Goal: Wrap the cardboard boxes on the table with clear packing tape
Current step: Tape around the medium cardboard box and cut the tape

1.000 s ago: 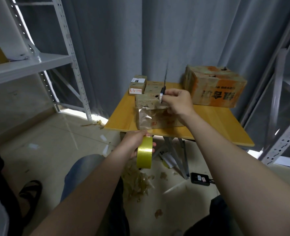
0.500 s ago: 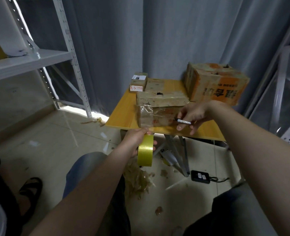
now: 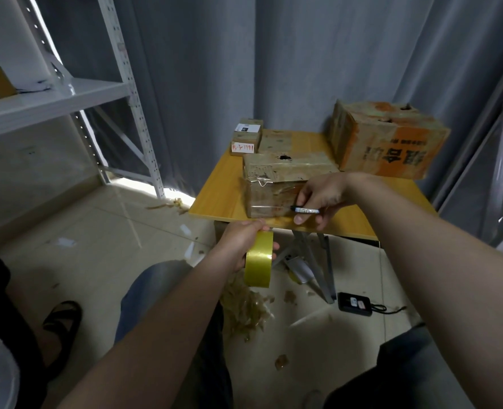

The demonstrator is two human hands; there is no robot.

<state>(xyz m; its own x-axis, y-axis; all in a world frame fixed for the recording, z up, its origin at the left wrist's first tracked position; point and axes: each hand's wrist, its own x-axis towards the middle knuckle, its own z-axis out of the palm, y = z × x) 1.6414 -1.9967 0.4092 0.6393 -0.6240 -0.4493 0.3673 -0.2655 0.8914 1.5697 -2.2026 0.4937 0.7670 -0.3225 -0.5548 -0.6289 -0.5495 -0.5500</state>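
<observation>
A roll of tape (image 3: 258,262) is held by the left hand (image 3: 242,246), whose fingers are closed around the roll just below the near edge of the yellow table (image 3: 215,202). The roll is seen edge-on, with its shiny yellowish band facing the camera. A small cutter (image 3: 305,210) with a dark tip and a pale body is gripped by the right hand (image 3: 321,199); it is kept almost flat, with the tip pointing to 9 o'clock and set against the lower front of the nearest cardboard box (image 3: 274,184). This box lies at the near part of the table, and clear tape with wrinkles is already seen across its front face. Whether a strip of tape runs from the roll to the box cannot be told.

At 1 o'clock from this box, a large box (image 3: 389,140) with orange print is placed at the far right of the table. At 11 o'clock, two small boxes (image 3: 246,137) with labels are stacked, and a flat box (image 3: 275,140) is lying just beside them. Under the table, scraps of tape (image 3: 244,308) are piled on the floor, and a black device (image 3: 355,304) with a cable is found at 5 o'clock from the table legs. A white metal shelf (image 3: 52,98) stands at 9 o'clock.
</observation>
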